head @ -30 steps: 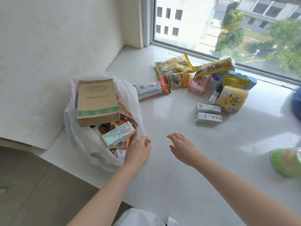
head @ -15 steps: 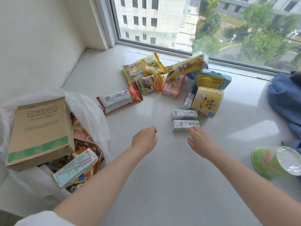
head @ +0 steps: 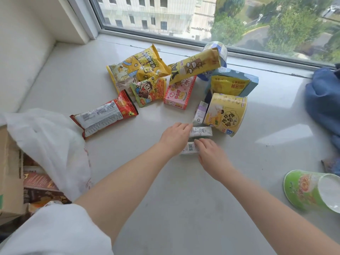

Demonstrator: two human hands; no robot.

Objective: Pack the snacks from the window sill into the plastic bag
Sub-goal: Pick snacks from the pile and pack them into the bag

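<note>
Two small white drink cartons lie side by side on the pale window sill. My left hand reaches over the left end of the far carton, fingers stretched onto it. Over the near carton lies my right hand, its fingers curled over the carton's far edge. The white plastic bag stands open at the left with a brown paper bag and several packets inside. Behind the cartons are a red packet, a yellow popcorn bag, a pink box and a yellow noodle cup.
A green cup lies on its side at the right. A blue cloth is bunched at the far right by the window frame. A small purple carton leans against the noodle cup. The wall closes off the left side.
Both hands have moved forward from beside the bag to the two small cartons. The left hand now touches the far carton and the right covers the near one. The camera has swung right.
</note>
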